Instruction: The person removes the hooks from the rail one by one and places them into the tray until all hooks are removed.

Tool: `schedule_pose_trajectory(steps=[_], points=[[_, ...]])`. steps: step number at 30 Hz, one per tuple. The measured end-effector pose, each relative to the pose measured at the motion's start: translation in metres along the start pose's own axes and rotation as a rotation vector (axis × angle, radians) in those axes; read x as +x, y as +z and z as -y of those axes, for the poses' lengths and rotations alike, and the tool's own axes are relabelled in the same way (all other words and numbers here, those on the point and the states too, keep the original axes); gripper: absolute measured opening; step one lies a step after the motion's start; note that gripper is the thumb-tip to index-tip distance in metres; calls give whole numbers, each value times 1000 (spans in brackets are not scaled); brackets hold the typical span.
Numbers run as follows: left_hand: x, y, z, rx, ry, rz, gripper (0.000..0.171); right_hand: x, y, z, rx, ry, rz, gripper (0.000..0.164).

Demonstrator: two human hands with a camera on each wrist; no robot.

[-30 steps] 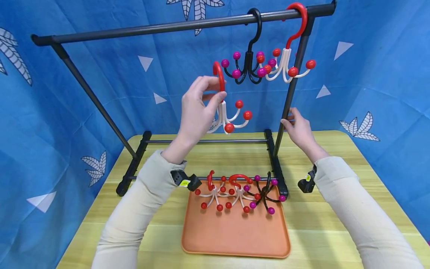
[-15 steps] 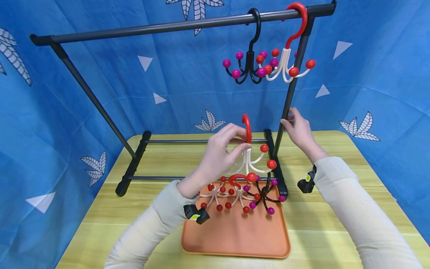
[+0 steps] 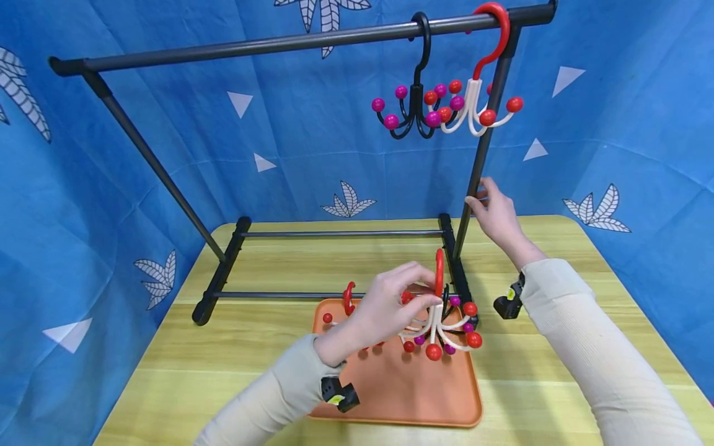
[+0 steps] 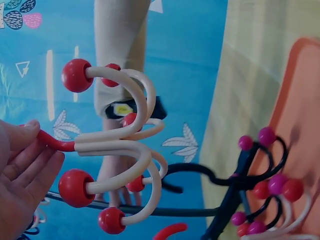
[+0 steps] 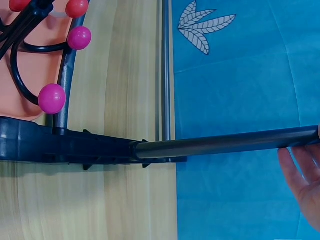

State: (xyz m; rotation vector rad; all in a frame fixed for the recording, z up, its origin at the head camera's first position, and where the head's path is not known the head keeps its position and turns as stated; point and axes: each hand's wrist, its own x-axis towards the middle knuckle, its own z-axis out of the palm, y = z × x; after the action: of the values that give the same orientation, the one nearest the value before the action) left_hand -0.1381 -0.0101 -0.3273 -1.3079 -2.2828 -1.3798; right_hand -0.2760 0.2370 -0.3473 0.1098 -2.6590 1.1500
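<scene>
My left hand (image 3: 393, 303) pinches the red hook of a white multi-claw hanger (image 3: 437, 317) with red ball tips. The hanger is upright, above the right part of the orange tray (image 3: 401, 396). Up close in the left wrist view, thumb and fingers of the left hand (image 4: 25, 167) hold the hook while the white claws (image 4: 107, 134) stick out freely. My right hand (image 3: 498, 217) grips the right post (image 3: 473, 186) of the black rack, thumb on the near side. In the right wrist view, its fingers (image 5: 290, 170) lie against that post (image 5: 225, 142).
On the rack's top bar (image 3: 268, 44) hang a black hanger (image 3: 416, 102) with magenta balls and a red-hooked white hanger (image 3: 474, 93). More hangers lie in the tray, partly hidden by my left hand; one red hook (image 3: 348, 298) shows. The rack's feet (image 3: 222, 272) stand on the wooden table.
My left hand has carried the red-hooked hanger down and to the right, from mid-height under the bar to over the tray. The right hand has stayed on the post.
</scene>
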Motion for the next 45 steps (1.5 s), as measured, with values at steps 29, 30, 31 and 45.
schedule_pose_trajectory(steps=[29, 30, 31, 45], points=[[-64, 75, 34, 77, -65, 191, 8, -2, -1, 0, -1, 8, 2, 45], [-66, 77, 36, 77, -65, 190, 8, -1, 0, 0, -2, 5, 3, 45], [-67, 79, 37, 77, -60, 190, 9, -1, 0, 0, -3, 4, 5, 45], [-74, 88, 46, 157, -54, 282, 6, 0, 0, 0, -4, 0, -4, 45]])
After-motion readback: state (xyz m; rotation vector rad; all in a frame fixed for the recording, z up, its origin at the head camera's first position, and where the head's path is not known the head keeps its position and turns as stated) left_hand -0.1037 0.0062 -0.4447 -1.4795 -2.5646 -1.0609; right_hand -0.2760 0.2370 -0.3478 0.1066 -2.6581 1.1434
